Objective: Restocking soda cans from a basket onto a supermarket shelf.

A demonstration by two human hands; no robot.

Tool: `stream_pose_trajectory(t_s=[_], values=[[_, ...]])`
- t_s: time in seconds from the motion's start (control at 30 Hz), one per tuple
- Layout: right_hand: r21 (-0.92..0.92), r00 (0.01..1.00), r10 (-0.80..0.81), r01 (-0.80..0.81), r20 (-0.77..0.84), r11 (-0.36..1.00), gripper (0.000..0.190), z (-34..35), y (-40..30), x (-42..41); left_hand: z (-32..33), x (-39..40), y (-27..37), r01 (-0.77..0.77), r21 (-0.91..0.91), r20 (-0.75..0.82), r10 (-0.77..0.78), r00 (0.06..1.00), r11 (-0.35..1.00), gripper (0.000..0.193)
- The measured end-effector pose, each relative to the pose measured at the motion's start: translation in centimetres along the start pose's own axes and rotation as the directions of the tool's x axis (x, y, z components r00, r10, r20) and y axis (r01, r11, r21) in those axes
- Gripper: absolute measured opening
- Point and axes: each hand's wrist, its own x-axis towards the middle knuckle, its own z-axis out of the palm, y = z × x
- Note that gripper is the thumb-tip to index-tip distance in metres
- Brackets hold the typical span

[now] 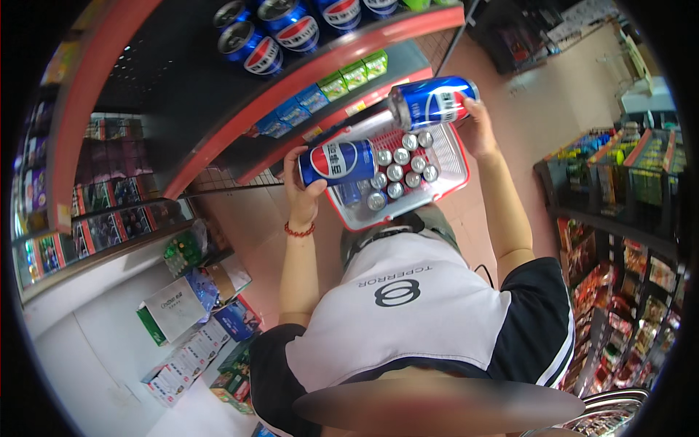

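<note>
My left hand point(303, 191) grips a blue Pepsi can point(338, 162) by its end, and the can lies sideways above the basket. Higher and to the right, my right hand point(478, 131) holds another blue Pepsi can point(434, 102) on its side. Below both cans is a white plastic shopping basket point(448, 169) with a red rim. Several drink cans point(401, 157) stand in it with their silver tops up. One blue can point(349, 194) in the basket's left corner is partly hidden beneath my left hand's can.
Several Pepsi cans point(265, 54) stand on the upper shelf, which has a red front edge point(327, 63). Small green and blue boxes point(327, 90) line the shelf below. Cartons point(180, 311) are stacked at lower left. A rack of packaged goods point(611, 306) stands at right.
</note>
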Motion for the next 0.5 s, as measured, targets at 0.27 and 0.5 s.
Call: stream_pose_trajectory(t_s=[0.27, 0.5], values=[[-0.647, 0.563, -0.779, 0.708, 0.275, 0.283, 0.054, 11.0, -12.5, 7.4, -0.7, -0.3, 7.5, -0.263, 0.044, -0.039, 0.265, 0.964, 0.964, 0.078], [-0.668, 0.584, -0.681, 0.721, 0.441, 0.185, 0.067, 16.3, -14.1, 17.2, -2.4, -2.0, 7.0, -0.327, -0.040, -0.172, 0.316, 0.933, 0.944, 0.077]])
